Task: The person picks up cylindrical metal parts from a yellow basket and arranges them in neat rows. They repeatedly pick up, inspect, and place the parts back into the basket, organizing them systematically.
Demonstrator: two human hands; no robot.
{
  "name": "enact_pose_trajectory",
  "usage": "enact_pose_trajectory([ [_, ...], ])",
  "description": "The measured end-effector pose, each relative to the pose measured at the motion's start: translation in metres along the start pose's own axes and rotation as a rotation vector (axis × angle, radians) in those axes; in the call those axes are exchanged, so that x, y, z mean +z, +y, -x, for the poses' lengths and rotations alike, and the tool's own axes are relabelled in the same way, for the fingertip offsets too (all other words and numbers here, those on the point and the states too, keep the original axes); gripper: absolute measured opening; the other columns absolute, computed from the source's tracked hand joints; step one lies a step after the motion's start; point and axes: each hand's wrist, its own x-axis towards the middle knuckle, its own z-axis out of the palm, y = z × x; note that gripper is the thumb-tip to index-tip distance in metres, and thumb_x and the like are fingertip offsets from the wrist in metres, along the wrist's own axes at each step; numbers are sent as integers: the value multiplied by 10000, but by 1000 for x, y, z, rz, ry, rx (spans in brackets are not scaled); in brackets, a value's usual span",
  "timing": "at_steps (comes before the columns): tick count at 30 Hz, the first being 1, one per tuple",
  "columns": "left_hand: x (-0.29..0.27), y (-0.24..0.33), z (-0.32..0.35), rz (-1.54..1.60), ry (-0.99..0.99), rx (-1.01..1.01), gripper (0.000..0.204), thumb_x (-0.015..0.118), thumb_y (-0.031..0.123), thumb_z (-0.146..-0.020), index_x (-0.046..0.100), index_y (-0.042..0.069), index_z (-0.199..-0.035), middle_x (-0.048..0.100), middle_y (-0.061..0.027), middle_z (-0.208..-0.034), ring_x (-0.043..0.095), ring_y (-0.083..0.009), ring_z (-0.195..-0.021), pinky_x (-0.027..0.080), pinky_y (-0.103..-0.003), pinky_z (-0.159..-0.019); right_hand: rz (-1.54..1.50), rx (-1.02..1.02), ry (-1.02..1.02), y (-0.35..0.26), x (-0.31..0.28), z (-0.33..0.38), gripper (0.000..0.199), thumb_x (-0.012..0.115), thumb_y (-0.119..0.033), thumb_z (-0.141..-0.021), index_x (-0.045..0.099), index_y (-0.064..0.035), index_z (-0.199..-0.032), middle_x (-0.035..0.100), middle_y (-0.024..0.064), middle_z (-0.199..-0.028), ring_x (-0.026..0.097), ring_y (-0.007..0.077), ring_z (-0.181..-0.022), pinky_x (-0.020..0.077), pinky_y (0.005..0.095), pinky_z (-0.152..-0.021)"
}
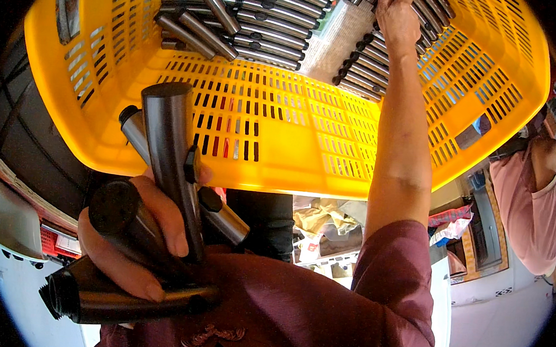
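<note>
My left hand [139,228], at the lower left, is closed round several dark metal tubes [168,133] with black end caps. One of them shows a black threaded end, another a black button on its side. They fan out at different angles in front of my maroon shirt. My right hand [399,24] reaches far into a yellow plastic basket [286,148]. Its fingers close on a metal tube at the back right, with the fingertips partly hidden. Rows of similar tubes [269,18] lie side by side in the basket, and a few lie loosely across them at the left.
A pale sheet [339,42] shows between the two groups of tubes. Slotted basket walls rise around them. Another person in a pink garment [527,204] is at the right. A grey-white tub [7,219] is at the far left, and crumpled yellowish cloth [323,215] lies below the basket.
</note>
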Motion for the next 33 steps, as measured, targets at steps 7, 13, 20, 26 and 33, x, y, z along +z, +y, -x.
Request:
enact_pose_trajectory([
  [7, 21, -13, -1, 29, 165, 70, 311, 695, 350, -867, 614, 172, -1109, 480, -123, -1307, 541, -320, -1165, 384, -576, -1023, -245, -17, 142, 18, 27, 5, 643, 637, -406, -860, 406, 30, -1272, 644, 268, -980, 651, 425, -881, 519, 501, -760],
  [13, 26, -20, 0, 40, 212, 82, 295, 698, 345, -861, 620, 171, -1086, 489, -123, -1282, 545, -317, -1146, 378, -578, -1025, -944, 70, -80, 49, 50, -4, 461, 713, -330, -823, 577, 78, -988, 658, 192, -867, 668, 349, -810, 532, 450, -720],
  [20, 27, -26, 0, 53, 259, 93, 276, 702, 339, -855, 626, 169, -1059, 499, -124, -1254, 550, -314, -1125, 371, -579, -1027, -136, -205, 314, 14, 21, 24, 466, 688, -423, -829, 586, -55, -1097, 647, 196, -880, 649, 415, -821, 531, 501, -733],
  [26, 31, -31, 1, 50, 298, 103, 260, 705, 334, -850, 632, 168, -1036, 508, -125, -1230, 553, -311, -1106, 365, -581, -1029, -82, -138, 129, -1, 8, 25, 620, 583, -418, -901, 360, -71, -1363, 626, 260, -1008, 635, 444, -887, 510, 521, -757],
  [33, 30, -31, -1, 62, 307, 100, 241, 708, 328, -844, 639, 166, -1008, 518, -126, -1202, 558, -307, -1085, 358, -582, -1031, -70, -152, 122, 1, 5, 8, 644, 523, -341, -927, 267, -129, -1478, 609, 273, -1067, 627, 464, -856, 501, 541, -730],
])
